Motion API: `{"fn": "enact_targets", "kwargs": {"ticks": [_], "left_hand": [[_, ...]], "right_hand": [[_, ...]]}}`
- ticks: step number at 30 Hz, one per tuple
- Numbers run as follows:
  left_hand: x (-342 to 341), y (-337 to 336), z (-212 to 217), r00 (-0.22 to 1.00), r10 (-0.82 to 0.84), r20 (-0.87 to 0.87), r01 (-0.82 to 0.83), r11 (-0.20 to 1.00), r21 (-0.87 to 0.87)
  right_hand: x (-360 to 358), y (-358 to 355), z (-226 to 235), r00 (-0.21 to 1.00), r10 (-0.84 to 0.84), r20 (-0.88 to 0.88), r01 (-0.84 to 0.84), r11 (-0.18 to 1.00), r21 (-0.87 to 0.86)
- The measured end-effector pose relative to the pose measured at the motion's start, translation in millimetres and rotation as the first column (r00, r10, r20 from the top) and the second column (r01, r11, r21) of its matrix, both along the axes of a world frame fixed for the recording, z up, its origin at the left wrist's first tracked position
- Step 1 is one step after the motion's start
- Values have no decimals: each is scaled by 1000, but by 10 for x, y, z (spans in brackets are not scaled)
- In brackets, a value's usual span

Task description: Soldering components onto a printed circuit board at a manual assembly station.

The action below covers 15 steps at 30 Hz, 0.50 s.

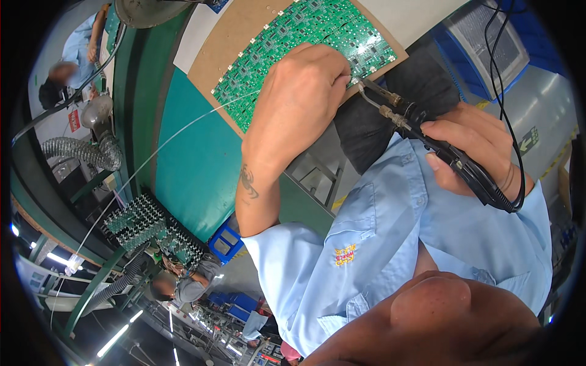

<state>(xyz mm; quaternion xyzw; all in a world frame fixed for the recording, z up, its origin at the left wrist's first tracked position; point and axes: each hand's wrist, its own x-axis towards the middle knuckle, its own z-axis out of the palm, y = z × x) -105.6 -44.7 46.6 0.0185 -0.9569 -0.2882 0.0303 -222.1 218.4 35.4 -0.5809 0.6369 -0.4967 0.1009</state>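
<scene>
A panel of green circuit boards (317, 24) lies on a brown board (213, 43) on the bench. My left hand (302, 82) is over the panel, its fingers pinched together near the right edge. A thin solder wire (201, 114) runs from the lower left into this hand; its tip is hidden by the fingers. In my right hand (473, 143) is a black-handled soldering iron (448, 152) with two metal prongs. The prong tips come close to my left fingertips at the panel's edge; whether they touch anything there cannot be made out.
A teal mat (189, 158) covers the bench on the left. Black cables (503, 61) hang at the right. Beyond the bench stand a rack of boards (152, 226), a blue crate (226, 241) and a flexible metal duct (79, 149). Other people work at the far left and below.
</scene>
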Motion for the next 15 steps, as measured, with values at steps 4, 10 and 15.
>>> {"fn": "enact_targets", "kwargs": {"ticks": [4, 10, 15], "left_hand": [[5, -11, 31, 999, 9, 46, -7, 999, -39], [-8, -6, 37, 998, 17, 55, -16, 1000, -25], [-5, -2, 36, 998, 33, 56, -32, 999, -19]], "right_hand": [[8, 1, -2, 1000, -1, -3, 1, 1000, -8], [-1, 49, 8, 1000, 5, 9, -5, 1000, -5], [-34, 76, 31, 1000, 12, 24, -11, 1000, -24]]}}
